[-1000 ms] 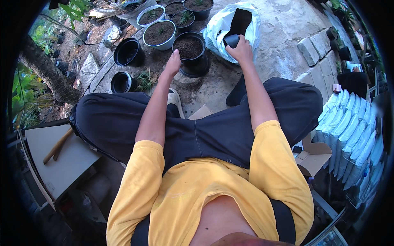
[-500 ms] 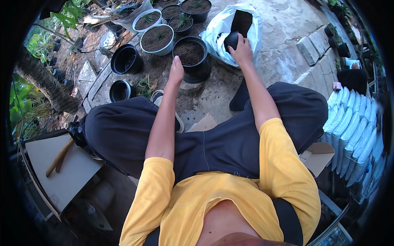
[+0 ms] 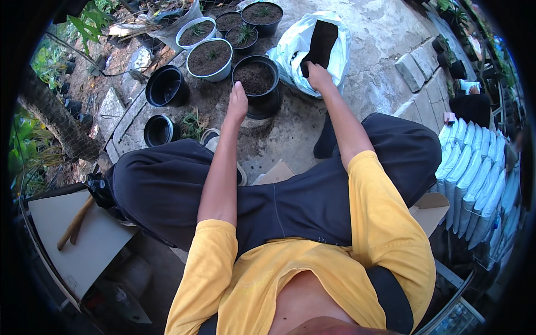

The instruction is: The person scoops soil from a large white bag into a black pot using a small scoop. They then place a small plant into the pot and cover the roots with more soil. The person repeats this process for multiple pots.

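Note:
A black pot with dark soil in it stands in front of me, apparently on or in another black pot. Against its left side rests my left hand, fingers stretched up toward the rim. My right hand is closed on a small black pot, which dips into the mouth of an open white plastic bag. Most of that small pot is hidden by the hand and the bag. Dark soil shows inside the bag.
Several pots with soil and small plants, among them a white pot, stand beyond the soil-filled one. Two black pots without soil sit at left. Concrete blocks and stacked pale plastic packs lie at right. A wooden-handled tool rests on a board.
My right hand has moved slightly left and down, and the small black pot has tipped deeper into the bag, now mostly out of sight. My left hand stays at the soil-filled pot.

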`<state>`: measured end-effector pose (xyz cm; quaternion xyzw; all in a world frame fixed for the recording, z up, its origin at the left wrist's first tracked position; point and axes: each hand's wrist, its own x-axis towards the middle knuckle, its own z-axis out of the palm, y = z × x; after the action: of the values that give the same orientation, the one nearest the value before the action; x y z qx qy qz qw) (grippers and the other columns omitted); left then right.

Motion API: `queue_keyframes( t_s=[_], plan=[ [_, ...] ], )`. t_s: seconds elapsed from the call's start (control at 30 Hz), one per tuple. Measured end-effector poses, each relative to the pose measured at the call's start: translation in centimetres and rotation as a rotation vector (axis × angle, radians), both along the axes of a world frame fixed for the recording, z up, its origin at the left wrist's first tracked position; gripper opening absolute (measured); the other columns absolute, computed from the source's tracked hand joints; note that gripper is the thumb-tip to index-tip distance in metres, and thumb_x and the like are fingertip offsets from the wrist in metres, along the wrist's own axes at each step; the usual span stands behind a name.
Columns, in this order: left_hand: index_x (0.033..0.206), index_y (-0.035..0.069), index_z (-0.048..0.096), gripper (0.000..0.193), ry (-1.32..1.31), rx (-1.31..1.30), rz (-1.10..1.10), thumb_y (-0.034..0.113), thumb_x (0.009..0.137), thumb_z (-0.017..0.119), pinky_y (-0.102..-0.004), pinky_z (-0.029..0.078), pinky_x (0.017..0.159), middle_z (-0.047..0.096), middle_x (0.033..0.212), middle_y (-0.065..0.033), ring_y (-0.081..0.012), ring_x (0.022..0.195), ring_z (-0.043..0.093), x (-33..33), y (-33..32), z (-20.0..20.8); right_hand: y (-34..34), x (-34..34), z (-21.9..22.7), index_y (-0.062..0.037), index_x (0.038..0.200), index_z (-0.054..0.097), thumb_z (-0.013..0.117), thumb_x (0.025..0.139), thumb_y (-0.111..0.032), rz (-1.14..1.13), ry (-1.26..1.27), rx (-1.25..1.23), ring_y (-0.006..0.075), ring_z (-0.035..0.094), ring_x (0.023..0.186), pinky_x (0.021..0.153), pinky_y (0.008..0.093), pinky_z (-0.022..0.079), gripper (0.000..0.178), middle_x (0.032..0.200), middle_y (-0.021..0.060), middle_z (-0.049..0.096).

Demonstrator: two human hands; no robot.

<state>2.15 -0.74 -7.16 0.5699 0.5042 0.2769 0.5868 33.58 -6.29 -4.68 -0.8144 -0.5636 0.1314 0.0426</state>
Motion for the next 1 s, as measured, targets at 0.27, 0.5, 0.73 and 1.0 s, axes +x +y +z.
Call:
queue_keyframes(
  t_s=[0.27, 0.5, 0.73, 1.0],
  plan=[
    [0.136, -0.009, 0.049, 0.068, 0.142, 0.233, 0.065, 0.046, 0.106, 0.022, -0.0491, 0.033, 0.111, 0.05, 0.136, -0.0362, -0.0497, 0.132, 0.043, 0.1, -0.3, 0.3, 1.9, 0.9, 4.6, -0.0001, 0.138, 0.052, 0.068, 0.079, -0.057, -0.271, 0.396, 0.082, 0.0362, 0.058, 0.125, 0.106, 0.0406, 0.045, 0.084, 0.132, 0.0246, 0.061],
    [0.135, -0.009, 0.05, 0.069, 0.101, 0.217, 0.093, 0.047, 0.106, 0.022, -0.0509, 0.034, 0.11, 0.053, 0.132, -0.0365, -0.0509, 0.129, 0.045, 0.2, -0.4, 0.1, 0.4, 2.9, 13.2, 0.0071, 0.123, 0.06, 0.069, 0.08, -0.054, -0.377, 0.579, -0.048, 0.0205, 0.07, 0.09, 0.073, 0.0312, 0.059, 0.075, 0.107, 0.0181, 0.068],
    [0.136, -0.007, 0.05, 0.069, 0.064, 0.215, 0.079, 0.048, 0.106, 0.021, -0.0518, 0.034, 0.11, 0.053, 0.133, -0.0361, -0.0505, 0.13, 0.045, 0.8, -0.5, 0.0, -0.7, 4.5, 19.1, 0.005, 0.13, 0.057, 0.07, 0.081, -0.055, -0.258, 0.517, 0.007, 0.0212, 0.069, 0.091, 0.075, 0.0299, 0.058, 0.079, 0.117, 0.0184, 0.064],
    [0.137, -0.007, 0.049, 0.07, 0.113, 0.184, 0.084, 0.048, 0.106, 0.02, -0.0512, 0.033, 0.111, 0.052, 0.135, -0.0357, -0.0501, 0.131, 0.043, 1.0, -0.9, 1.2, -0.1, -5.5, 17.9, -0.006, 0.138, 0.052, 0.075, 0.081, -0.05, 0.226, 0.35, 0.235, 0.0326, 0.068, 0.1, 0.089, 0.0389, 0.054, 0.075, 0.117, 0.0228, 0.064]
  ],
)
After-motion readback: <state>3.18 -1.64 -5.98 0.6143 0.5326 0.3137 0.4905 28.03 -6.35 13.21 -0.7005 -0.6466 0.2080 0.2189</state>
